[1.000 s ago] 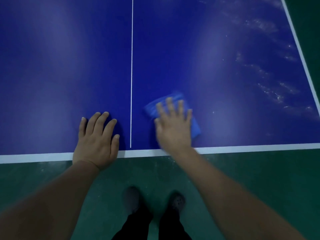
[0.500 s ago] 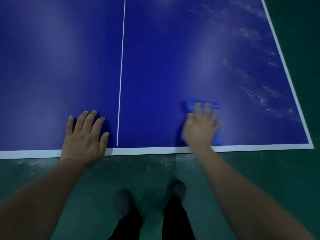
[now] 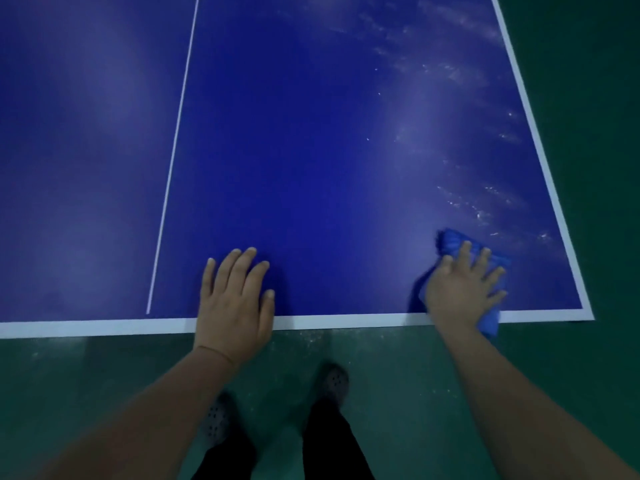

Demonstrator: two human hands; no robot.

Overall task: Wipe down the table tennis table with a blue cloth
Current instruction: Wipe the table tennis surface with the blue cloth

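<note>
Dust is what the next stroke turns on: pale whitish streaks (image 3: 481,206) lie on the dark blue, white-lined table tennis worktop (image 3: 311,150) directly beyond the fingertips of the right hand (image 3: 462,292), running away from them in a band along the worktop's right side line toward its far part. That hand lies palm-down with its fingers (image 3: 485,261) straight and spread wide, pressing flat on a crumpled bright blue cloth (image 3: 450,241) rather than gripping it. The cloth sits on the worktop close to its near right corner, a bunched end poking out past the fingertips toward the streaks and another end hanging over the near white edge line below the wrist; its long axis thus runs roughly from the near edge outward, in line with the forearm. The left hand (image 3: 235,299) rests on the same near edge well apart from the cloth, a little right of the thin white centre line (image 3: 173,150), fingers straight and loosely together, holding nothing and seemingly bracing the body. The right hand is plainly the nearer one to the dirt, so I judge a push straight forward from the near edge would carry the cloth through the streaks, and the stretch between the two hands already looks clean.
</note>
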